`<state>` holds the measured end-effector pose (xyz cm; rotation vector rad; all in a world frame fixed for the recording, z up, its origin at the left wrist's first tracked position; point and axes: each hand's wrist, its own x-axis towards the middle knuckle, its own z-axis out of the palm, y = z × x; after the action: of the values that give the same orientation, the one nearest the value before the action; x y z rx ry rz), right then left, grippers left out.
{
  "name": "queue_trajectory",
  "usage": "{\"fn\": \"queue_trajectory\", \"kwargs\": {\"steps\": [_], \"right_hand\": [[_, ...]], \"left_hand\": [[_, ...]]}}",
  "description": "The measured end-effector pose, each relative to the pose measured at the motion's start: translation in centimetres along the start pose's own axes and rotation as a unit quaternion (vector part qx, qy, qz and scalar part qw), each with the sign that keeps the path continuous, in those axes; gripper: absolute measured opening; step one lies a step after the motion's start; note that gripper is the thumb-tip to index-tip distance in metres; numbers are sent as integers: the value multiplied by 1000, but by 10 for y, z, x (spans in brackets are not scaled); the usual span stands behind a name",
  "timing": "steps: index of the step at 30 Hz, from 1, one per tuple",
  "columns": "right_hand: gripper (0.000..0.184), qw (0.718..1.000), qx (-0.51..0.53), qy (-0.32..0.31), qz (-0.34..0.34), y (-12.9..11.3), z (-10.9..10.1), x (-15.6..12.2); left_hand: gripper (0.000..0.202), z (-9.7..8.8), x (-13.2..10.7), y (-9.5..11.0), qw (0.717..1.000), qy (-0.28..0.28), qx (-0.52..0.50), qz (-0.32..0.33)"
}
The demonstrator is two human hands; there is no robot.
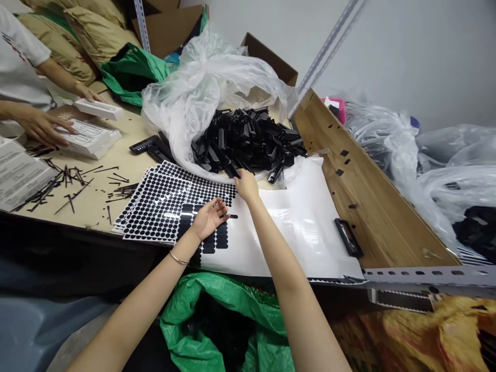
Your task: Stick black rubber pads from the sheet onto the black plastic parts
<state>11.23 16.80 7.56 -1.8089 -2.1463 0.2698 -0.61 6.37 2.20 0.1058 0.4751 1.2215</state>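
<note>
My right hand (247, 186) is at the near edge of a heap of black plastic parts (248, 137), its fingers closed on one black plastic part (228, 166). My left hand (210, 219) hovers palm up, fingers loosely curled and apart, with nothing visible in it. Below it lies a white backing sheet (256, 243) bearing black elongated stickers (221, 238). One small black strip (233, 216) shows close to the left fingertips; whether it touches them I cannot tell. Left of that are overlapping sheets of round black stickers (155, 201).
Clear plastic bagging (186, 103) surrounds the heap. A wooden board (360, 191) borders the right side, with a black plastic piece (347, 237) beside it. A co-worker's hands (42, 124) handle white boxes (93, 139) at left. A green sack (225, 281) gapes below the table edge.
</note>
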Motion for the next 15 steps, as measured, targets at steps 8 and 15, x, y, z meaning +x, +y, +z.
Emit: {"fn": "queue_trajectory", "kwargs": {"steps": [8,15], "right_hand": [[8,998,4,34,60,1,22,26],[21,966,120,204,-108,16,1,-28]], "left_hand": [[12,-2,2,0,1000,2,0,1],[25,1,-3,0,998,-43,37,36]]}}
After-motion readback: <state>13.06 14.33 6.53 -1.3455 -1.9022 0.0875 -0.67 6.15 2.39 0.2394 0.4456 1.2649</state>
